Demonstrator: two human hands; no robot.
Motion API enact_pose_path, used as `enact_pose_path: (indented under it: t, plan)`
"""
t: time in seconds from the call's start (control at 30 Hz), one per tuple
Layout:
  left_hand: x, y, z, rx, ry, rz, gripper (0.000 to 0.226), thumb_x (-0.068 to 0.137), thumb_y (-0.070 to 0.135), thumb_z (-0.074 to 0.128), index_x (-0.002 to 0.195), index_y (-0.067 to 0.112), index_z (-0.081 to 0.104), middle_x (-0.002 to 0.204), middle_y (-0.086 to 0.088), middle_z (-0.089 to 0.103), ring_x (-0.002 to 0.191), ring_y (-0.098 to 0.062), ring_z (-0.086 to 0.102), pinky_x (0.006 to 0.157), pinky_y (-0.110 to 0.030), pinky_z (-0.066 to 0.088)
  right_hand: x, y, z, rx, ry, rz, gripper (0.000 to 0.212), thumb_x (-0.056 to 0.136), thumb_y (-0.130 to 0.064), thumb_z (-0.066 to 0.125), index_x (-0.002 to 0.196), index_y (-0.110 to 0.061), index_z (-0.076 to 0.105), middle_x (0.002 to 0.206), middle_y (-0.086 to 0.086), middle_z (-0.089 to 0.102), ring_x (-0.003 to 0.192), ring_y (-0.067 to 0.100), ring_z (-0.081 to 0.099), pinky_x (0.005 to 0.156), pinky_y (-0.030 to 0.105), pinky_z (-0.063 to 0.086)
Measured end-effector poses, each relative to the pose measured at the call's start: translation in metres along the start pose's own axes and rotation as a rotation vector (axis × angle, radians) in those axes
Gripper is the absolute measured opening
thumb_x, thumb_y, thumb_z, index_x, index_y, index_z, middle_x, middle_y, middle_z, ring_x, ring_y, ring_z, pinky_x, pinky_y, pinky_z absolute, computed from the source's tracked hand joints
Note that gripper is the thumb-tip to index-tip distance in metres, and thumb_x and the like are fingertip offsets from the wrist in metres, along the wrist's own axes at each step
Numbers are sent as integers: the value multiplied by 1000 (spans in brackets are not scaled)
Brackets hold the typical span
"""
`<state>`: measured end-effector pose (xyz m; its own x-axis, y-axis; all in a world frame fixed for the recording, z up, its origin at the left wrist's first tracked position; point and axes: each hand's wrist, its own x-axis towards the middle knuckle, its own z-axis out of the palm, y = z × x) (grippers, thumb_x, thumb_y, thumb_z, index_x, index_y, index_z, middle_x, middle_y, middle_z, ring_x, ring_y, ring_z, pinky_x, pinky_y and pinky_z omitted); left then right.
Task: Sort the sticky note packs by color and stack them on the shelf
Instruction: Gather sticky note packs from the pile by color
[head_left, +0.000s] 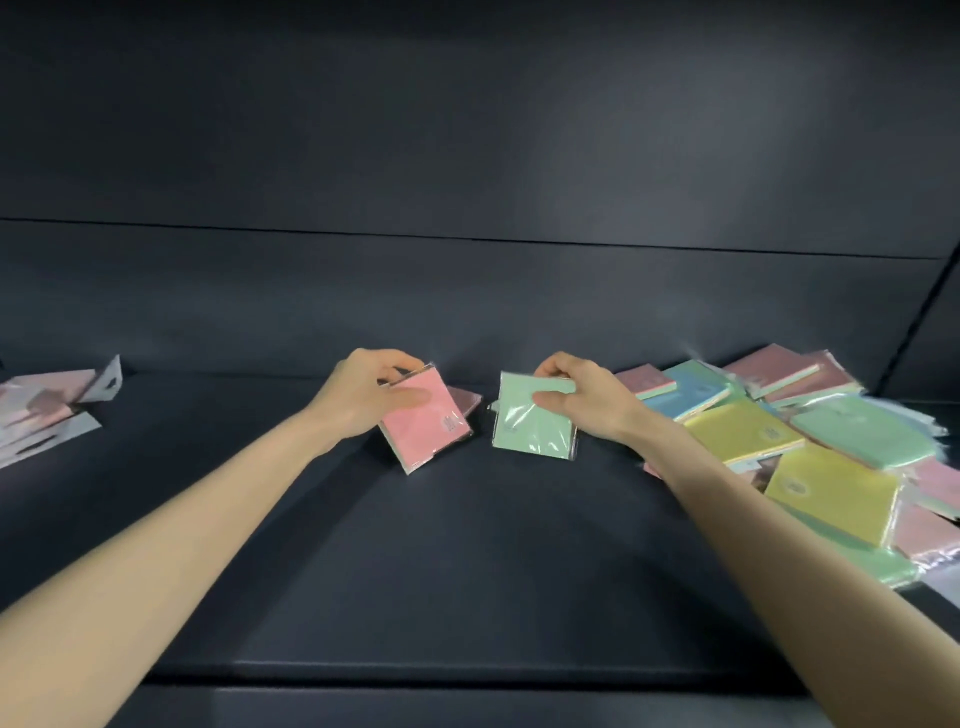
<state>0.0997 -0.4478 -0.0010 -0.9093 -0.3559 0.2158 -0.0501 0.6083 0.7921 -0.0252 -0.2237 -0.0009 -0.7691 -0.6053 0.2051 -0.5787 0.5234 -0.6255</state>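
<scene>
My left hand (363, 395) grips a pink sticky note pack (428, 423) by its upper left corner, thumb on top, tilted above the dark shelf (415, 571). Another pink pack (467, 400) lies behind it, mostly hidden. My right hand (582, 395) pinches a green pack (530, 431) at its top right edge, just right of the pink one. To the right lies a loose heap of wrapped packs: yellow (743, 431), a second yellow (831, 493), green (862, 431), blue (691, 384) and pink (774, 366).
At the far left edge lie a few pinkish packs with white hang tabs (47, 410). The dark back wall (467, 301) rises close behind the hands. The shelf's front edge (415, 670) runs across the bottom of the view.
</scene>
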Motion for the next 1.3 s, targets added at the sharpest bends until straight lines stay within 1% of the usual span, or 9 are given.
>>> enact_pose_path:
  t: [0.17, 0.27, 0.37, 0.57, 0.7, 0.9, 1.03, 1.2, 1.3]
  plan:
    - [9, -9, 1, 147, -40, 34, 28, 80, 18, 74, 107, 17, 67, 90, 4, 66, 93, -15, 62, 76, -23, 44, 7, 2, 5, -156, -55, 42, 12, 89, -24, 58, 101, -23, 56, 111, 3, 54, 105, 19, 52, 82, 23, 35]
    - [11, -17, 4, 239, -81, 55, 22, 84, 18, 68, 106, 15, 68, 95, 3, 66, 86, -10, 58, 70, -18, 41, 7, 6, 10, -297, -127, 94, 23, 89, -29, 58, 111, -21, 61, 120, 5, 44, 120, 25, 41, 102, 33, 35]
    - [12, -24, 6, 299, -102, 65, 25, 86, 19, 66, 110, 14, 68, 96, 5, 64, 90, -10, 57, 77, -18, 38, 5, 7, 13, -309, -150, 97, 24, 89, -30, 59, 111, -21, 62, 129, 3, 43, 125, 25, 36, 108, 38, 30]
    - [12, -23, 7, 489, -127, 160, 30, 87, 30, 64, 116, 22, 61, 106, 2, 48, 104, -18, 47, 90, -29, 38, -1, 5, 11, -316, -120, 57, 37, 89, -32, 58, 125, -22, 53, 134, 2, 46, 122, 22, 44, 101, 33, 35]
    - [16, -6, 15, 489, -162, 234, 33, 88, 32, 62, 121, 24, 59, 111, 2, 52, 106, -16, 43, 90, -27, 34, -3, 6, -5, -340, -48, 45, 35, 90, -30, 59, 122, -17, 56, 129, 5, 51, 115, 23, 49, 95, 31, 38]
    - [35, 39, 42, 472, -188, 368, 34, 91, 33, 59, 123, 22, 57, 122, 2, 55, 119, -18, 46, 102, -35, 37, -12, 19, -50, -385, 48, 56, 37, 89, -23, 59, 124, -12, 55, 127, 8, 51, 112, 20, 54, 90, 23, 37]
    - [51, 70, 71, 462, -216, 420, 35, 91, 34, 58, 124, 22, 55, 120, 2, 56, 119, -18, 46, 101, -35, 37, -16, 40, -86, -437, 83, 90, 40, 90, -21, 57, 128, -10, 53, 133, 12, 49, 119, 28, 49, 95, 29, 37]
    - [66, 97, 118, 461, -249, 420, 38, 90, 35, 59, 124, 21, 55, 117, 0, 57, 115, -20, 48, 99, -37, 39, -17, 75, -121, -459, 101, 129, 41, 90, -26, 59, 127, -13, 53, 131, 11, 51, 119, 27, 48, 84, 22, 32]
    - [73, 107, 147, 470, -281, 376, 42, 88, 38, 61, 125, 19, 55, 117, -2, 57, 113, -21, 50, 96, -33, 40, -14, 96, -134, -455, 54, 138, 42, 89, -28, 61, 128, -14, 53, 129, 11, 54, 118, 26, 50, 87, 24, 36]
